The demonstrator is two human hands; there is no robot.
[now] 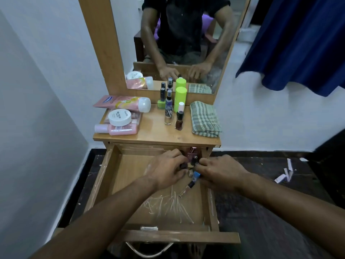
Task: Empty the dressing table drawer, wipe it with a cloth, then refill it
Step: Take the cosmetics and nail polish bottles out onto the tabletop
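View count: one, head-mounted, wide-angle.
Position: above the open drawer (130,176), at the front of the dressing table (155,135).
Direction: forward and steeply down; wall and mirror (179,43) fill the upper frame.
Proximity: close; both forearms enter from the bottom edge, left hand (166,171) and right hand (222,172) near centre.
Distortion: straight edges bow outward toward the corners.
Shared coverage: none; single view.

Your drawer (119,176) left half and front floor: bare wood, easy reach. Back right corner jammed with small bottles (193,159), tucked under tabletop (153,135) lip, so headroom's tight there. Up top, tubes and jar (119,117) hog left, upright bottles (169,107) middle, folded cloth (205,119) right; front strip open.
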